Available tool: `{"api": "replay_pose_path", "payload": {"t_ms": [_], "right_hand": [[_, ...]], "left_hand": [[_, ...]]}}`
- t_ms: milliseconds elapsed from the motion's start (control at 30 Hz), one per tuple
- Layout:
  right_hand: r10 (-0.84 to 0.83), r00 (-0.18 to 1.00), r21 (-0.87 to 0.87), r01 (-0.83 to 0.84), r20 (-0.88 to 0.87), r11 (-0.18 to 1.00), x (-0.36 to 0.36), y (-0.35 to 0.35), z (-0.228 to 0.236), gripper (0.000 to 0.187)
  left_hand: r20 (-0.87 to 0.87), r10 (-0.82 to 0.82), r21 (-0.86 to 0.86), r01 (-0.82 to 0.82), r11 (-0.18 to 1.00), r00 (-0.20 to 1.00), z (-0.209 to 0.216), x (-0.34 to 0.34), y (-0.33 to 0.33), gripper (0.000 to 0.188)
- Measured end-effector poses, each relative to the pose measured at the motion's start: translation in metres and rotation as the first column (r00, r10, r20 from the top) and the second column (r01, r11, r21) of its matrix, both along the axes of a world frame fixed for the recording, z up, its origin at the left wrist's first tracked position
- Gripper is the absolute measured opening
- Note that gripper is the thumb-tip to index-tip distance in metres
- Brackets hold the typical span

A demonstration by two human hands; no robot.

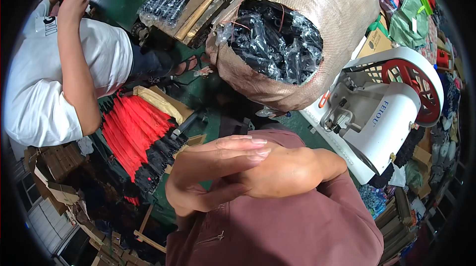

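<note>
My left hand (201, 174) is in front of my chest, its fingers stretched out to the right over the back of my right hand (275, 172). The two hands touch where they overlap. The right forearm bends in from the right, and the right fingers are hidden behind the left hand. No object shows in the left hand. Just ahead of me stands a large woven sack (347, 13), torn at the near end. Black pieces in clear plastic (280, 42) fill its opening.
To the right is a white machine (382, 122) with a red wheel (414, 90). A bundle of folded red cloth with black ends (134, 134) lies left. A co-worker in a white shirt (42, 82) sits beyond it. A hammer (201, 15) and wrapped black tubes (168, 5) lie on a bench.
</note>
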State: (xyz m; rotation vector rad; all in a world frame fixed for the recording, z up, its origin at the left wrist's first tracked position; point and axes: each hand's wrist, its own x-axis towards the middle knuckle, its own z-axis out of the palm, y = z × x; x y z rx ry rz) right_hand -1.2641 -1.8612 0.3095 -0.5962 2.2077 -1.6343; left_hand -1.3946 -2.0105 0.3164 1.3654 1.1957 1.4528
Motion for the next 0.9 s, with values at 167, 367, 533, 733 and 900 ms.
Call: {"api": "replay_pose_path", "payload": {"t_ms": [167, 367, 533, 733, 900], "right_hand": [[-0.182, 0.974, 0.045, 0.189, -0.136, 0.981, 0.004, -0.015, -0.020, 0.019], [-0.120, 0.993, 0.117, 0.117, 0.019, 0.986, -0.004, -0.001, 0.008, 0.019], [-0.149, 0.988, 0.064, 0.146, 0.044, 0.987, -0.006, 0.001, 0.003, 0.019], [-0.184, 0.983, -0.058, 0.183, -0.002, 0.981, -0.002, -0.004, -0.003, 0.019], [-0.143, 0.989, -0.082, 0.140, -0.036, 0.987, -0.003, -0.002, -0.007, 0.018]], "left_hand": [[-0.133, 0.045, 0.035, -0.041, 0.999, 0.990, 0.004, -0.005, -0.002, 0.051], [-0.068, 0.160, 0.006, -0.160, 0.987, 0.985, 0.007, -0.003, -0.010, 0.043], [0.106, 0.243, -0.085, -0.235, 0.968, 0.964, 0.010, 0.000, -0.005, 0.048], [-0.008, -0.029, -0.094, 0.028, 0.995, 1.000, 0.009, -0.012, 0.003, 0.057], [-0.052, 0.050, -0.020, -0.051, 0.998, 0.997, 0.005, -0.004, 0.004, 0.044]]}}
